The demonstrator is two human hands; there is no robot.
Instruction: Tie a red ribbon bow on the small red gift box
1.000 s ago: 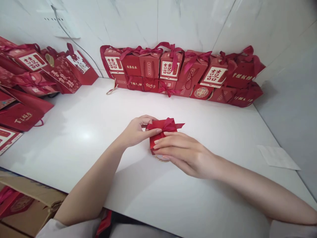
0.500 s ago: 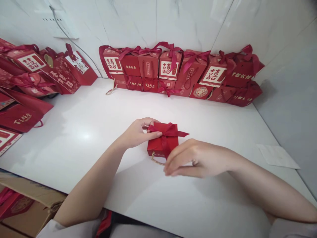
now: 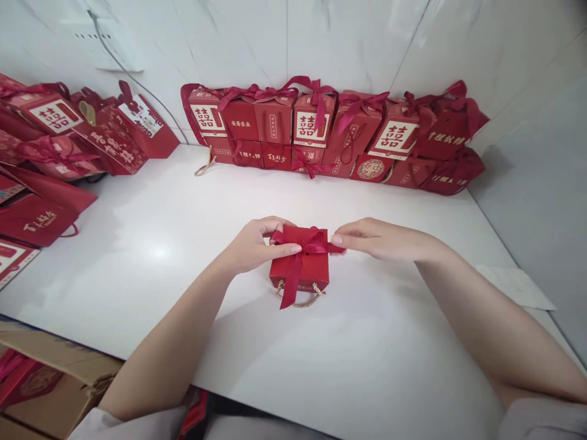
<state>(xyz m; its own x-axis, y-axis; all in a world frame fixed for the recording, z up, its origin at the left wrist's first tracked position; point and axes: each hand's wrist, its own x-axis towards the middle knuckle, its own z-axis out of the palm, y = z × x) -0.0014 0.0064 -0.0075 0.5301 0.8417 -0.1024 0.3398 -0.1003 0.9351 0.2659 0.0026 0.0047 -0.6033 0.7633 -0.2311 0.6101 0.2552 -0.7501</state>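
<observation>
Right hand (image 3: pixel 376 239) moved from box front to right ribbon tail (image 3: pixel 331 247), fingers pinched on it. Left hand (image 3: pixel 254 244) still pinches bow loop (image 3: pixel 287 238) on red gift box (image 3: pixel 305 272). Bow being tightened.

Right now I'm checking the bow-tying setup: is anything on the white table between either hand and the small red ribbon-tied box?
Nothing visible is. The left hand already pinches the ribbon bow on the small red gift box, and the right hand pinches the bow's right tail. The white table around the box is bare.
</observation>
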